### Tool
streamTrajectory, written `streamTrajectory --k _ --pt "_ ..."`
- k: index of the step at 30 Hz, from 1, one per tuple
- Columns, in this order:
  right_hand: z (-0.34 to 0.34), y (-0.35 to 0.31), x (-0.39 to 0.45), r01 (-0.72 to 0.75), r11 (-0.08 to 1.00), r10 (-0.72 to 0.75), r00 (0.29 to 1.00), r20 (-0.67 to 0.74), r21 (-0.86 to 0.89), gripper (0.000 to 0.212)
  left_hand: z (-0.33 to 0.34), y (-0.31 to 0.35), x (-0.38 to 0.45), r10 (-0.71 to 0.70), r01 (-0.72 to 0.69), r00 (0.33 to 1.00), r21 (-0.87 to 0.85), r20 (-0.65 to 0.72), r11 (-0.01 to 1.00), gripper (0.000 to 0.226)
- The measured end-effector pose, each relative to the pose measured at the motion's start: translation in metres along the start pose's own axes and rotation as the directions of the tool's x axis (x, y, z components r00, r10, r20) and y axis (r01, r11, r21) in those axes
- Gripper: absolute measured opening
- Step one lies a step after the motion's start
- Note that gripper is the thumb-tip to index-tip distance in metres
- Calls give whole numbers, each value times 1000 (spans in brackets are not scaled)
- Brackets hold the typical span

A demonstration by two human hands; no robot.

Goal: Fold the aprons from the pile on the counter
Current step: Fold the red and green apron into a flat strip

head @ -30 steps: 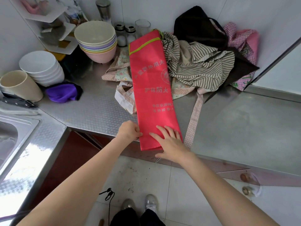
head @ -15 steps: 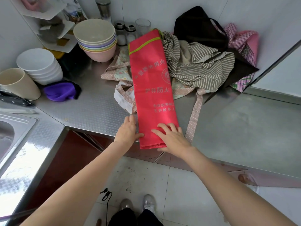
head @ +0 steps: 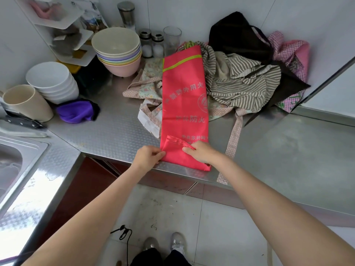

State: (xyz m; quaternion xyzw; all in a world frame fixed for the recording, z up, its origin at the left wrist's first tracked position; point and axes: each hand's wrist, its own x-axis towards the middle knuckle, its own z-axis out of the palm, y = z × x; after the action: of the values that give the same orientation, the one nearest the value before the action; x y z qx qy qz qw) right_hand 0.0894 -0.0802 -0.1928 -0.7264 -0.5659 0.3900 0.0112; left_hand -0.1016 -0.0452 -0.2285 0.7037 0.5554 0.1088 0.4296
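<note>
The red apron lies on the steel bench as a long narrow strip, already folded lengthwise, and its near end has just changed: a second ago that end lay flat under my palms at the bench edge, while now it is lifted and turned over on itself, with a small stack of edges showing just above my hands. I read that as the start of the crosswise fold, so the strip should shorten from the near end upward. Its long axis runs almost straight away from me, leaning slightly to the right at the far end; the yellow-green band marks the far end, which rests up on the pile, and the near end points at me, just inside the bench edge. My left hand pinches the strip's left edge between thumb and fingers, clamped on the cloth. My right hand holds the turned-over layers at the right side, fingers curled onto them. Under and beside the strip sits the rest of the pile: a floral apron with dotted trim to the left, a striped apron to the right, a black one and a pink checked one behind. A stack of bowls stands well clear to the left.
</note>
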Motion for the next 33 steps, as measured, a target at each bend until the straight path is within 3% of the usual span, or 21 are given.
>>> streamTrajectory --k 2,5,7,10,12,15,18,23,30,33 --pt "-2 3 -1 -29 991 20 998 66 132 43 1 -2 3 -16 15 999 -5 -52 1000 23" --pt "-10 15 -9 -51 951 -3 984 176 304 20 -1 -7 8 -40 38 994 -19 -101 999 25" --pt "-13 24 -11 -58 959 4 981 195 276 43 -4 -11 10 -56 44 988 -84 -143 995 31" --pt "-12 28 -11 -28 968 -3 992 122 250 13 -8 -9 9 -81 47 978 -176 -193 983 25" --pt "-7 30 -6 -22 967 20 1000 12 254 32 -10 -6 7 -59 18 975 -189 -213 982 16" --pt "3 31 2 -20 978 43 993 -109 206 42 -13 -2 1 -4 -17 985 -124 -173 992 19" --pt "11 27 6 -45 995 60 983 -173 87 45 -11 -5 -2 -86 70 988 -122 -127 990 21" --pt "15 10 9 -147 988 131 961 -244 -50 51 -4 -8 -2 -181 194 968 64 -171 979 47" --pt "11 -5 13 -291 954 265 931 -252 -72 55 -7 -7 8 -342 345 931 6 -126 939 39" --pt "10 -8 17 -332 942 314 923 -223 -51 53 -14 -5 4 -397 426 890 97 -224 900 23"
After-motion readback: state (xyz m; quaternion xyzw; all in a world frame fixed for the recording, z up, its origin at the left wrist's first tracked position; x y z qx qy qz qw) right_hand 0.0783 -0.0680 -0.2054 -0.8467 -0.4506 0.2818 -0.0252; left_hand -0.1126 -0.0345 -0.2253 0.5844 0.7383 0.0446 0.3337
